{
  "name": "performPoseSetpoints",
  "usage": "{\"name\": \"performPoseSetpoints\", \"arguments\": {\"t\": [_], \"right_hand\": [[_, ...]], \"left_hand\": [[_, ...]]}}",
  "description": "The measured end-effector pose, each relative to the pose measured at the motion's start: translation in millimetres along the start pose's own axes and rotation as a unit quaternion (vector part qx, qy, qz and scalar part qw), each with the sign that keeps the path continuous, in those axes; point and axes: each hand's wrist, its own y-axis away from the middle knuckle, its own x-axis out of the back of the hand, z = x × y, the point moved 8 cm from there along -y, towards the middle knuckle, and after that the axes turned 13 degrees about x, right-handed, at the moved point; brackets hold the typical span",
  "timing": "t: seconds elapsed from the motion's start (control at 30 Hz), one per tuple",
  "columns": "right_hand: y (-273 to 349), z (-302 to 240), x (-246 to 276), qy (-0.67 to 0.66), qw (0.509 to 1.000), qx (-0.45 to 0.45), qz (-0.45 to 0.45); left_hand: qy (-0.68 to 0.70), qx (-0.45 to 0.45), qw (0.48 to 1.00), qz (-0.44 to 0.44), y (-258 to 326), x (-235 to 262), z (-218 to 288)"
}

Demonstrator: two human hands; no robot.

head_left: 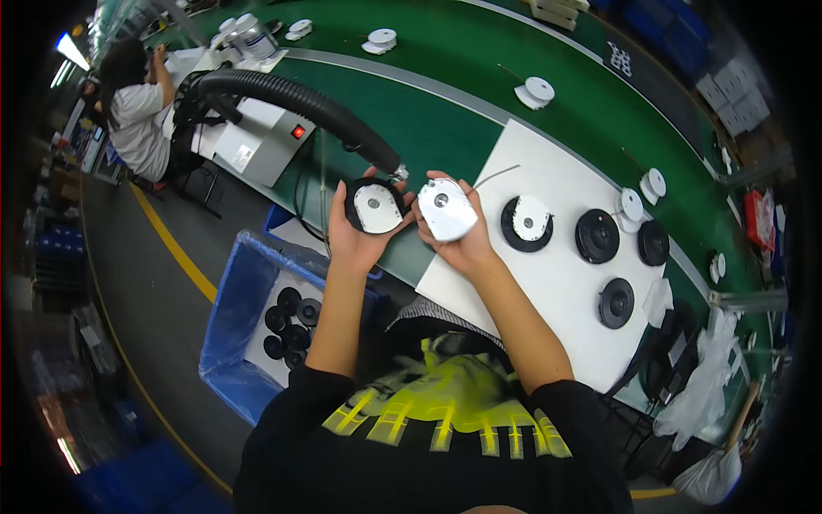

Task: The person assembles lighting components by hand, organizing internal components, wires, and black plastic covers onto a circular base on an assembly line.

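My left hand (pixel 358 244) holds a round black housing with a white plate (pixel 378 206) set in its face. Close beside it on the right, my right hand (pixel 467 244) grips a white disc-shaped part (pixel 446 212) with a metal centre; a thin wire trails off to its upper right. The two parts are held side by side, apart, in front of the nozzle (pixel 399 172) of a black corrugated hose. To the right, on a white sheet, lies a black housing with a white plate (pixel 528 221). Several plain black round housings (pixel 597 236) lie near it.
A blue plastic-lined bin (pixel 224 343) with several black round parts (pixel 294 321) stands at lower left. A grey box with a red switch (pixel 267 141) sits on the bench's left end. White discs (pixel 534 92) rest on the green conveyor (pixel 454 64). A person (pixel 137 111) sits at far left.
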Motion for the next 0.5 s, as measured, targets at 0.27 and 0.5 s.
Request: {"name": "performPoseSetpoints", "arguments": {"t": [0.27,0.5], "right_hand": [[70,-81,-30,-0.090,0.980,0.126,-0.126],[124,-148,-10,0.113,0.940,0.321,0.007]], "left_hand": [[0.206,0.135,0.957,-0.154,-49,-56,-74],[0.027,0.118,0.974,-0.191,-12,-109,-121]]}}
